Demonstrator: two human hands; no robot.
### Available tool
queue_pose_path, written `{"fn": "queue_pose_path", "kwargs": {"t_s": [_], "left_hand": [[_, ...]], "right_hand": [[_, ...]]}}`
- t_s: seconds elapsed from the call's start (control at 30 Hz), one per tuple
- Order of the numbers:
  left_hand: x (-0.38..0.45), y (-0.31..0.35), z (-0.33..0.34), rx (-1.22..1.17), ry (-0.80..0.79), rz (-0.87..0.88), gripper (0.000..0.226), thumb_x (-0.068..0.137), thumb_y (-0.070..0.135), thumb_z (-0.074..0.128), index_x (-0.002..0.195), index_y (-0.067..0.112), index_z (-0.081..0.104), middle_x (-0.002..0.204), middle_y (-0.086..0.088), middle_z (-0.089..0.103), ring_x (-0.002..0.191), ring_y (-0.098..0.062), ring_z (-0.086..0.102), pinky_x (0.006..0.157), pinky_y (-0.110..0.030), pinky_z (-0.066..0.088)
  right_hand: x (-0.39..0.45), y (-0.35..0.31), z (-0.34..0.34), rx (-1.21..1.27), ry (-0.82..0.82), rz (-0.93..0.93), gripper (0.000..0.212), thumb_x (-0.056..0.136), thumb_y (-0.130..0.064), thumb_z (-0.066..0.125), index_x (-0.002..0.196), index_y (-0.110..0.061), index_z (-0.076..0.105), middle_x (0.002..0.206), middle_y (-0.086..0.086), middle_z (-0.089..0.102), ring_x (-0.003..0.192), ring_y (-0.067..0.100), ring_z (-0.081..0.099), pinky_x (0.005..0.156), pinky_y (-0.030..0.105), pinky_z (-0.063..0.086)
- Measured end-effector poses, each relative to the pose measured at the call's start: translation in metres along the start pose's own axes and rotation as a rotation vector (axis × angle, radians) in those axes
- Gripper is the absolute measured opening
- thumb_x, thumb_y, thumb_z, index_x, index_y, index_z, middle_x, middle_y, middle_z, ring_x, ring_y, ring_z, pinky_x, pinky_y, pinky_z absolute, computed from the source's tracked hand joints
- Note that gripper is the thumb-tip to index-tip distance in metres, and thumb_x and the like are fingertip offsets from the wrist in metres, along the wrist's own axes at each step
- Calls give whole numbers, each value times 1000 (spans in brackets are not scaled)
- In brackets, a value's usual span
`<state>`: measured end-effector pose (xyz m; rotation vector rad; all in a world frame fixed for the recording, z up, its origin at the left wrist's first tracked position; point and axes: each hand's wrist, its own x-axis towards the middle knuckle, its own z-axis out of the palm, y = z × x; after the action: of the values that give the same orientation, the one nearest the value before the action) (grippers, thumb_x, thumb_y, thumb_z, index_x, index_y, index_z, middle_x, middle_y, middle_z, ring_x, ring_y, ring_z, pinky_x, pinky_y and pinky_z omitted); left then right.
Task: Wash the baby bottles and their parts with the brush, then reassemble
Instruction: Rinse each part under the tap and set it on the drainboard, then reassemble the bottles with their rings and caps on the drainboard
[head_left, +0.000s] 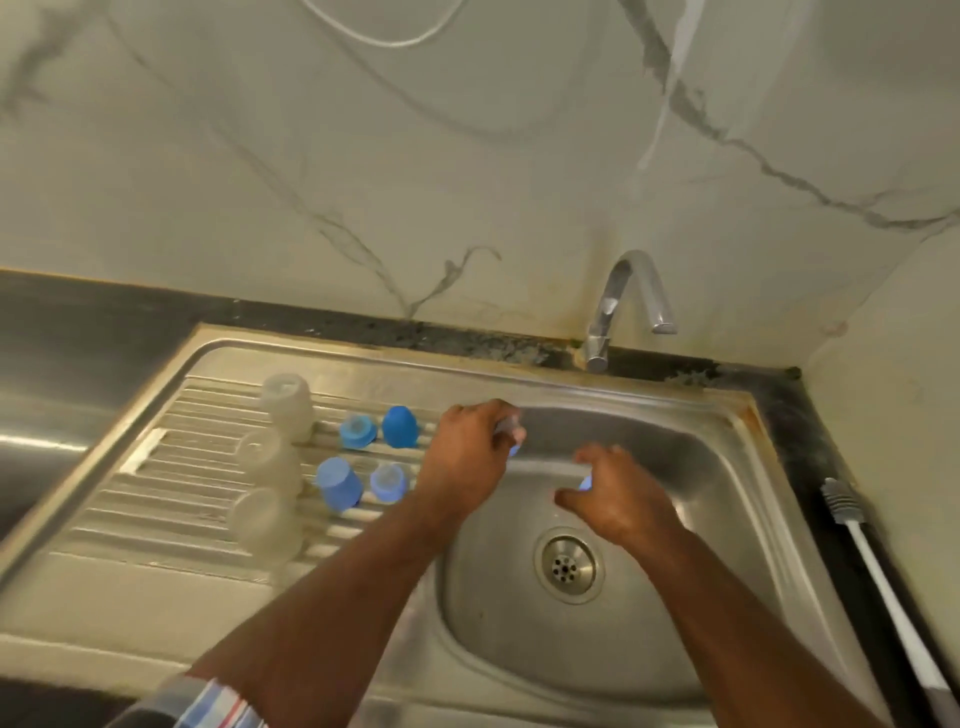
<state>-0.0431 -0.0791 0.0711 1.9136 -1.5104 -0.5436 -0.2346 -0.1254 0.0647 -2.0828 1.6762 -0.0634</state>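
Two hands work over the sink basin (649, 597): the left hand (467, 457) curls around a small clear-and-blue bottle part (511, 434), the right hand (613, 499) pinches another blue piece (585, 484).

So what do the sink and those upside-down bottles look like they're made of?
The sink looks like brushed stainless steel: grey, dull sheen, pressed draining ridges. The bottles seem to be frosted, translucent plastic, since the ridges show faintly through them; glass can't be ruled out.

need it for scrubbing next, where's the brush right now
In the head view the brush lies on the dark counter right of the sink, untouched by either hand.
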Motion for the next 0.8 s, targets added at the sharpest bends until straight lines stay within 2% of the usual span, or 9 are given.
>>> {"fn": "queue_pose_path", "kwargs": {"t_s": [0.07,0.17,0.2,0.3,0.4,0.47,0.57,0.7,0.8], "left_hand": [[-16,-5,-12,12,-34,31,16,91,15,65,104,20,72,101,-2,76,97,-26,66,87,-33,47],[-37,-22,-29,7,-211,71,16,88,9,64,99,15,74,100,-7,76,98,-28,68,86,-34,51],[-44,-30,-40,-28,-196,107,16,86,6,63,95,13,74,97,-7,75,95,-28,68,85,-34,50],[-70,-45,-64,-53,-151,176,16,83,4,60,87,13,72,93,-6,73,91,-25,66,83,-32,47],[-95,-59,-90,-90,-163,234,16,81,8,57,84,14,72,90,-4,72,87,-24,66,83,-40,50],[-110,-73,-108,-106,-145,269,17,84,12,56,88,13,73,92,-3,72,89,-22,65,85,-39,51],[-129,-93,-135,-47,-75,306,16,93,12,60,100,13,74,100,-2,71,93,-17,62,85,-34,51],[-143,-110,-175,-43,-13,294,13,94,14,66,103,16,75,94,5,67,83,-6,54,73,-7,39],[-144,-121,-203,-91,15,213,15,92,19,70,105,23,75,99,15,67,86,-1,56,72,0,35]], "right_hand": [[-6,-15,3,145,141,-29,48,80,-44,78,122,-30,58,112,-5,57,103,17,61,86,32,48],[-24,-33,25,-108,-168,88,44,73,-43,82,104,-25,56,93,-2,61,93,20,66,76,30,52],[-27,-41,36,-127,-149,114,50,70,-44,83,105,-25,53,97,0,60,94,22,66,75,31,51],[-44,-75,41,221,8,164,57,67,-31,87,107,-21,48,97,5,61,78,23,61,61,28,44],[-74,-108,45,457,-54,174,54,73,-7,80,114,-14,44,84,8,59,62,23,55,47,23,44],[-98,-131,51,431,-62,90,57,72,-4,82,114,-16,46,85,6,58,64,17,55,49,23,45],[-115,-163,62,266,-69,-19,47,65,-21,87,100,-21,56,88,1,64,76,17,60,62,31,46],[-117,-205,80,-38,-115,-172,25,73,-13,71,97,-17,69,91,2,65,81,18,60,68,29,49],[-115,-222,95,-74,-108,-229,23,83,-11,63,106,-11,60,97,4,65,87,22,62,75,34,51]]}}
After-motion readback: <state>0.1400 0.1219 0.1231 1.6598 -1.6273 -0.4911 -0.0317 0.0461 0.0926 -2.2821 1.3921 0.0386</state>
